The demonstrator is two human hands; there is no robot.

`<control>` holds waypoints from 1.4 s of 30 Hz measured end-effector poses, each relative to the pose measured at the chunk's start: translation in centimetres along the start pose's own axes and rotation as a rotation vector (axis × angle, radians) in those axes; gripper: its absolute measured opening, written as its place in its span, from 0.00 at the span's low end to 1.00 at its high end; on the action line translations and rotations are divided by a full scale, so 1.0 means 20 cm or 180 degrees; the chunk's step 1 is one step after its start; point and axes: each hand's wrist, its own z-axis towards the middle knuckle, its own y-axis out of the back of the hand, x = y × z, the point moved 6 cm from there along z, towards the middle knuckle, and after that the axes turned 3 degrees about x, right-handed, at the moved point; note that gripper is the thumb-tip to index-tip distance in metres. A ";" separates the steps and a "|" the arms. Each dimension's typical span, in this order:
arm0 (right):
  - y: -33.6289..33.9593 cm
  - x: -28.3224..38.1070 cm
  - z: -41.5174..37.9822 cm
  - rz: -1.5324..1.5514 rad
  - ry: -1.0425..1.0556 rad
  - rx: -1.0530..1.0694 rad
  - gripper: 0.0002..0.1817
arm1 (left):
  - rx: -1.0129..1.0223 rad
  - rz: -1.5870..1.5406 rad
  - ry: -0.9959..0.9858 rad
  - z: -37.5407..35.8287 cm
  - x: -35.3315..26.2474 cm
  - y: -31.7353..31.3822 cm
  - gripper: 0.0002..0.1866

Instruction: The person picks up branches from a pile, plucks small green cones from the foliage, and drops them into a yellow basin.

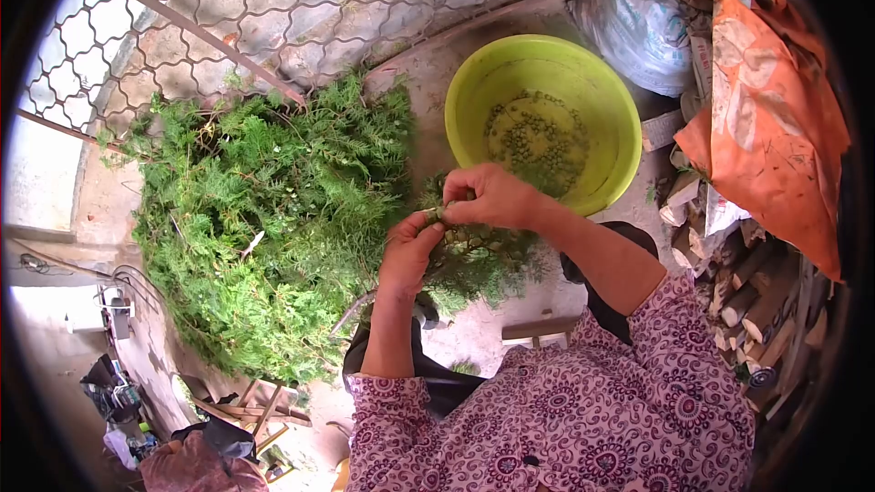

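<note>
My left hand (410, 251) is closed around a leafy evergreen branch (483, 264), whose green sprays hang below both hands. Thumb and fingers of my right hand (488, 199) pinch together close to the left fingertips. A small greenish bit shows between the two hands; whether it is a cone or part of the stem I cannot make out. Just beyond my right hand stands a yellow-green plastic basin (620, 109), with many small round green cones (538, 132) on its bottom. To the left of my hands lies a large heap of cut evergreen branches (264, 228).
A wire mesh fence (319, 9) runs along the back. White sacks (638, 27), an orange sheet (766, 128) and stacked firewood (756, 301) stand at the right. Wooden frames (264, 405) and cloth (200, 465) lie at the lower left.
</note>
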 end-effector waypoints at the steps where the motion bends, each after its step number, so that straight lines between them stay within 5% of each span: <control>1: 0.02 0.00 0.00 -0.0002 0.0001 0.0000 0.08 | 0.0001 -0.0001 -0.0002 0.00 0.00 0.00 0.07; 3: 0.04 -0.09 0.00 0.1716 -0.0935 0.0101 0.12 | 0.0050 0.0089 0.0018 -0.01 0.00 -0.01 0.07; 7: 0.06 -0.01 -0.02 0.2235 -0.0673 -0.0019 0.12 | 0.0002 0.0063 -0.0003 -0.01 0.01 0.00 0.07; 10: 0.01 0.03 -0.02 0.1469 -0.0311 0.0242 0.09 | -0.0001 0.0002 0.0017 0.00 0.02 0.02 0.08; 12: 0.01 0.04 -0.01 -0.0043 0.0234 0.0004 0.10 | -0.0064 0.0378 -0.0102 0.01 0.03 0.04 0.09; 19: -0.03 -0.04 0.01 -0.0122 0.0109 -0.0031 0.10 | -0.0035 0.0459 -0.0071 0.01 0.03 0.02 0.07; 21: -0.06 -0.11 -0.01 0.1096 -0.0715 0.0316 0.09 | 0.0044 0.0486 -0.0176 -0.01 0.00 0.01 0.07; 33: -0.09 -0.18 0.01 0.3079 -0.1246 0.0299 0.06 | 0.0396 0.0746 -0.0170 -0.07 -0.06 -0.01 0.05; 37: -0.06 -0.05 -0.02 0.2712 -0.0926 0.0124 0.04 | 0.0151 0.0961 0.0105 -0.04 -0.01 0.04 0.06; 42: -0.05 0.01 -0.02 0.0387 0.0085 0.0395 0.09 | 0.0261 0.1172 -0.0163 -0.02 -0.03 0.01 0.09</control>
